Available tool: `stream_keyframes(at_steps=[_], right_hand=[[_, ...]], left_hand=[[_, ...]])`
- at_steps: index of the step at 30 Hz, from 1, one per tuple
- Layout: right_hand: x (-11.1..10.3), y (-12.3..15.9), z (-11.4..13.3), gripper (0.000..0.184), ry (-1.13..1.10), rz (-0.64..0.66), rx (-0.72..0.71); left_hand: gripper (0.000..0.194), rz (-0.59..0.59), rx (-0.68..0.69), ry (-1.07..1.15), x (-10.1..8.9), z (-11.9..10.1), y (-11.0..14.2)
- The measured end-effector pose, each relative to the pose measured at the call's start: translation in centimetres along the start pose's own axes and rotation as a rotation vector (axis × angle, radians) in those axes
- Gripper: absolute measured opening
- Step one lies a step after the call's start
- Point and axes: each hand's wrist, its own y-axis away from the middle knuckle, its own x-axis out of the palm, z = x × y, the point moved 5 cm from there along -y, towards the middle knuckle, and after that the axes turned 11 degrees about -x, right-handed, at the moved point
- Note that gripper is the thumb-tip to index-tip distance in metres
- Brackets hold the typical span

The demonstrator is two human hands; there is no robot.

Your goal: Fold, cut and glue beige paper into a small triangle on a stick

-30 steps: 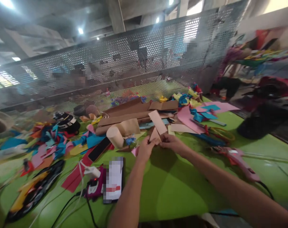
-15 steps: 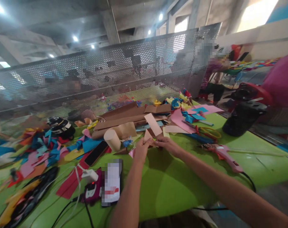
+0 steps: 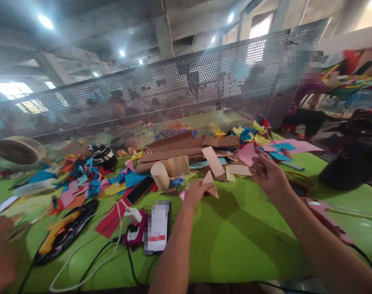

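My left hand (image 3: 195, 192) pinches a folded piece of peach-coloured paper (image 3: 211, 186) by its left side, a pointed corner standing up. My right hand (image 3: 268, 173) is apart from it, raised to the right near a pink paper sheet (image 3: 246, 154). Its fingers are loosely bent and apart, slightly blurred, with nothing visible in them. Below that hand, its forearm partly covers a pink glue gun (image 3: 329, 222). Flat peach strips (image 3: 213, 161) lie just beyond my hands. A beige paper roll (image 3: 160, 176) stands behind my left hand.
On the green table (image 3: 228, 245) lie a lit phone (image 3: 157, 228), a dark phone (image 3: 140, 190), a charger with cables (image 3: 133, 215) and heaped paper scraps (image 3: 81, 183). A perforated metal screen (image 3: 161, 94) borders the back. Another person's blurred hand (image 3: 2, 249) is at the left edge.
My right hand has left the folded paper and moved right, its fingers now apart. My left hand keeps the paper. The view has turned left, bringing in a fan and another person's hand.
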Motion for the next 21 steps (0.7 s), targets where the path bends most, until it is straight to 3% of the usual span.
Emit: stream_keyframes(at_steps=[3, 6, 10, 14, 21], right_hand=[[-1.6, -1.1, 0.1, 0.042, 0.193, -0.045, -0.075], [-1.7, -2.4, -0.9, 0.045, 0.494, 0.016, -0.08], [-0.4, -4.7, -2.9, 0.024, 0.827, 0.192, 0.013], [0.4, -6.4, -4.3, 0.008, 1.21, 0.34, 0.124], [1.0, -6.3, -5.9, 0.032, 1.557, 0.635, 0.226]], left_hand=[[0.032, 0.094, -0.042, -0.06, 0.7, 0.3, 0.2], [0.029, 0.143, -0.052, -0.074, 1.1, 0.3, 0.2], [0.021, 0.093, -0.04, -0.12, 0.9, 0.2, 0.0], [0.031, 0.083, -0.005, -0.154, 0.9, -0.3, 0.2], [0.058, 0.098, -0.017, -0.044, 1.1, -0.6, 0.9]])
